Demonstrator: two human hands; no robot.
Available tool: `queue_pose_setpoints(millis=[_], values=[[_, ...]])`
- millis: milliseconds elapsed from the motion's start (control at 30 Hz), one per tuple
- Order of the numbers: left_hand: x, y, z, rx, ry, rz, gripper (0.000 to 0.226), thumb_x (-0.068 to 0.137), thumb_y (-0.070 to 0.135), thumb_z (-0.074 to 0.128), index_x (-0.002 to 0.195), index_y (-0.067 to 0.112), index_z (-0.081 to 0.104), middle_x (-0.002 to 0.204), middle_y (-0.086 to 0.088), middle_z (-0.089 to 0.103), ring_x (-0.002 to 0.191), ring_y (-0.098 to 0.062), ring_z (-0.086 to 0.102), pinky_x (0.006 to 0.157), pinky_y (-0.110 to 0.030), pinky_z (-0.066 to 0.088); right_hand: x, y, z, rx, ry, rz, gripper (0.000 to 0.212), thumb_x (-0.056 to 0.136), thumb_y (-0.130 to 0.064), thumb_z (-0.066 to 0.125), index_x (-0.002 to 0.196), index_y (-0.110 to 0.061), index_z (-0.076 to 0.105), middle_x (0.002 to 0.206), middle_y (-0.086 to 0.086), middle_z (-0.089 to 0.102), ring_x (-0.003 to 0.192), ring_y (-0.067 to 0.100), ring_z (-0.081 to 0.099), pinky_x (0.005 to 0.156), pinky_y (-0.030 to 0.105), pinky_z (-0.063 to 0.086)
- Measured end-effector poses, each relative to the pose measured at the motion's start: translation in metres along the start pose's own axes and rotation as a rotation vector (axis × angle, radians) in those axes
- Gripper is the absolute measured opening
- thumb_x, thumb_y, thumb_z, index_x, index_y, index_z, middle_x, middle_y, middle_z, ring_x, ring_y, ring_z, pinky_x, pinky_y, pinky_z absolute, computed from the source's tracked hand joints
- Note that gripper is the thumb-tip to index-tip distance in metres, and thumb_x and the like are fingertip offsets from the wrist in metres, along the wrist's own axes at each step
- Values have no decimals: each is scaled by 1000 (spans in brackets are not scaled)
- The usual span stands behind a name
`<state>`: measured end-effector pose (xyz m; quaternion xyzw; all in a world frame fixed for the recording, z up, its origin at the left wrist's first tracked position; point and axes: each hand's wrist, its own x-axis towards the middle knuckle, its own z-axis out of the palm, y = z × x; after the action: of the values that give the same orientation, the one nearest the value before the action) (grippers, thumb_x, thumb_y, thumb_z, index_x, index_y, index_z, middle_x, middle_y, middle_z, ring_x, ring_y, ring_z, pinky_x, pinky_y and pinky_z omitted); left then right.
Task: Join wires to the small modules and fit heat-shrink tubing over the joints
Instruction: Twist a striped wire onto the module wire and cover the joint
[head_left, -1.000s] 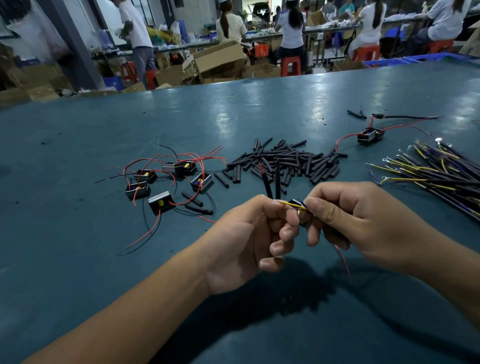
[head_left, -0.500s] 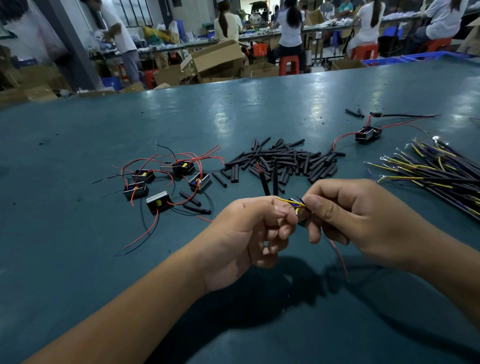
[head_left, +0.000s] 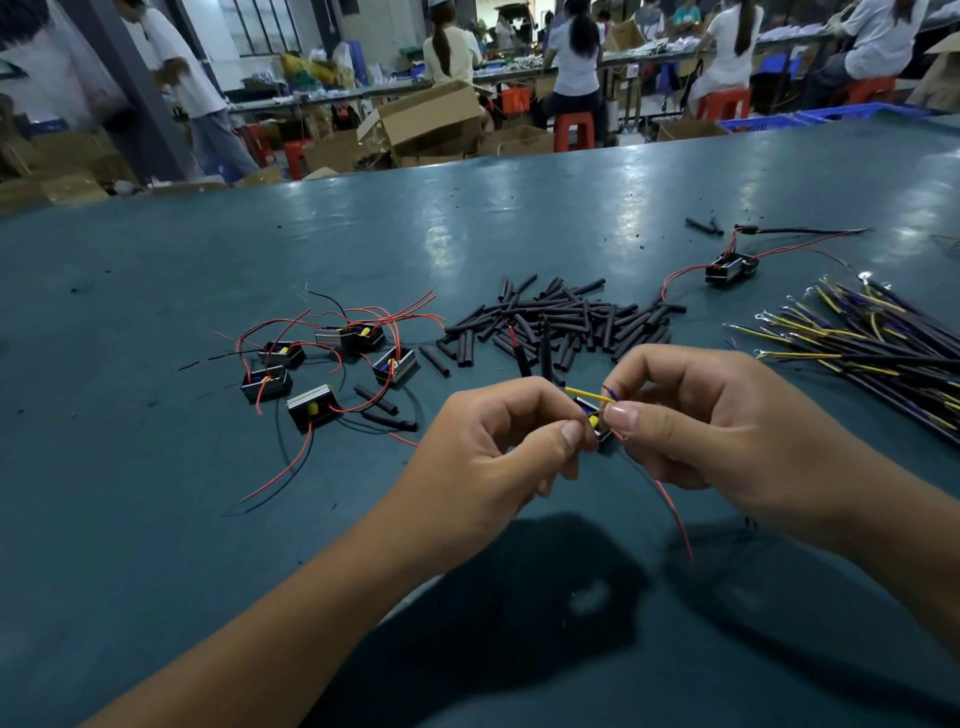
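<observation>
— Both hands on one small black module (head_left: 602, 434), mid-air over the table (head_left: 156, 519), yellow wire (head_left: 589, 395) poking out!

— Left hand (head_left: 478, 462) pinches it, right hand (head_left: 711, 431) pinches too, thumbs meeting.

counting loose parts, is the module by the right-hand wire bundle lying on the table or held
Lying on the table: the lone module rests flat beyond the wire bundle, red leads trailing, no hand touching it.

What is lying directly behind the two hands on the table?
Behind the left hand and right hand lies the heap of black tubing pieces. Its near edge is hidden by the fingers.
</observation>
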<state>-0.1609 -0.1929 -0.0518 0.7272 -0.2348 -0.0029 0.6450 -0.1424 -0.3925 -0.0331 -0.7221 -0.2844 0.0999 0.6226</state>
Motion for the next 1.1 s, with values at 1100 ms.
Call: queue_pose_setpoints(millis=[1100], values=[[-1,-9,4,191,141,60,5,90,23,63,89,21,68,72,1,63,60,-7,51,49,-21,40,2,2,5,26,91,20,8,85,-26,67,81,-19,64,60,1,53,52,13,39,42,15,32]])
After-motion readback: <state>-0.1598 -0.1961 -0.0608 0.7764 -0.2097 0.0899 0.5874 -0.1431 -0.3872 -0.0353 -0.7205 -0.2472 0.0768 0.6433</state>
